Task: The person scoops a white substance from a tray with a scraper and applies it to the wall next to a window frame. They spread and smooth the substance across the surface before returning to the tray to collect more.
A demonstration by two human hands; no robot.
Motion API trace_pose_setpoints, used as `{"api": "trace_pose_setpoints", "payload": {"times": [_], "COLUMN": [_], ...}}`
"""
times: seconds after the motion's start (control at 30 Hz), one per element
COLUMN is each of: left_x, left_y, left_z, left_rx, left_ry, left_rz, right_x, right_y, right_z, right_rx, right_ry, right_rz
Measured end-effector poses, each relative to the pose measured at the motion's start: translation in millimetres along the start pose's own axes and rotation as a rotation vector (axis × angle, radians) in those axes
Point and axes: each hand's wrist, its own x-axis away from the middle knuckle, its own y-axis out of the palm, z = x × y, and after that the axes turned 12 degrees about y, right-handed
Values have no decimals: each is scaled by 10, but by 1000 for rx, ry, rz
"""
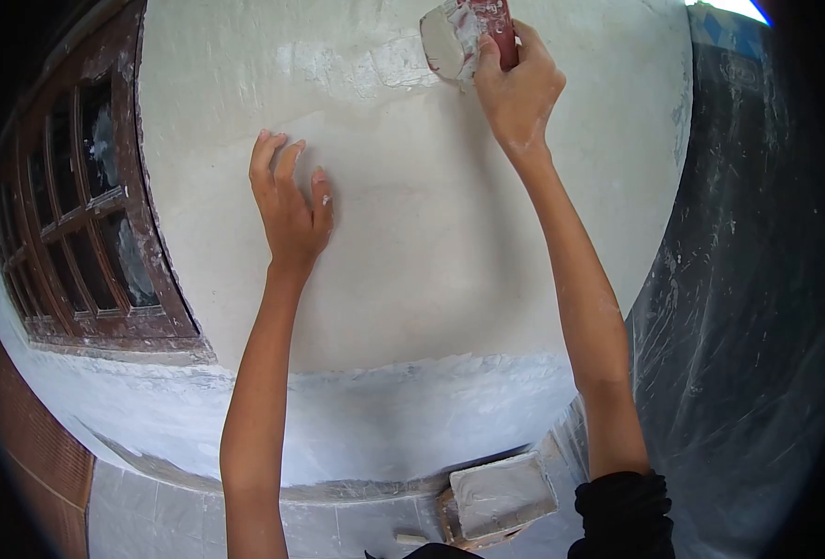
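My right hand (524,88) is closed around the red handle of a plaster-smeared putty knife (447,42) high on the wall. Pale wet plaster coats its broad blade, which lies close against the wall surface. To the left, my left hand (291,205) is raised in front of the wall (403,242), fingers apart and slightly curled, holding nothing. White specks dot its fingertips. Around the blade the plaster looks rough and streaky; lower down, the beige coat is smoother. Below it runs a bluish-white band (412,410).
A brown wooden window frame (87,214) with dark panes is set in the wall at left. Dark plastic sheeting (738,279) hangs at right. On the grey tiled floor (152,508) below stands a rectangular tub of plaster (504,496). Brown woven panelling (35,438) sits at lower left.
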Motion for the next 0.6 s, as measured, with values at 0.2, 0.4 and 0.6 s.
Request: {"api": "trace_pose_setpoints", "payload": {"times": [0.2,0.4,0.6], "left_x": [5,-9,-12], "left_y": [-1,-10,5], "left_z": [5,15,11], "left_rx": [-4,10,-22], "left_ry": [7,-7,6], "left_rz": [-30,-32,-25], "right_x": [-175,-90,-150], "right_y": [-292,-133,-311], "right_z": [132,442,358], "right_rx": [-10,-128,-436], "right_ry": [126,142,331], "right_rz": [113,14,118]}}
